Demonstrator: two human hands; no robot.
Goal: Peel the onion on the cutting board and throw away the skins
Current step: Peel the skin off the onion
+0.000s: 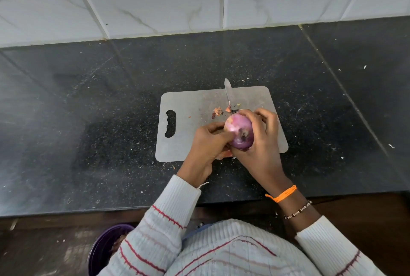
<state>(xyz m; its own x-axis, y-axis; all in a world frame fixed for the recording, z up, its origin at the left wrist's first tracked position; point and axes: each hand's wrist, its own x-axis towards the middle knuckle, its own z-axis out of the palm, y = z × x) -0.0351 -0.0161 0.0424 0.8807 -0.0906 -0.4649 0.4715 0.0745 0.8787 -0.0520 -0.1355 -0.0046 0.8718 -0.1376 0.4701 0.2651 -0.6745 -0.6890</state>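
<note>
A purple onion (240, 133), partly bare and glossy, is held just above the near edge of a grey cutting board (193, 120). My right hand (261, 140) cups it from the right and below. My left hand (208, 140) grips its left side, thumb pressed on the top, with a scrap of orange skin (226, 154) showing under the fingers. A few loose skin bits (217, 111) lie on the board behind the onion.
A knife (228, 94) lies on the board's far edge, blade pointing away, its handle hidden behind my right hand. The black stone counter (88, 120) carries scattered crumbs. A purple bin (104, 251) stands on the floor at lower left, below the counter edge.
</note>
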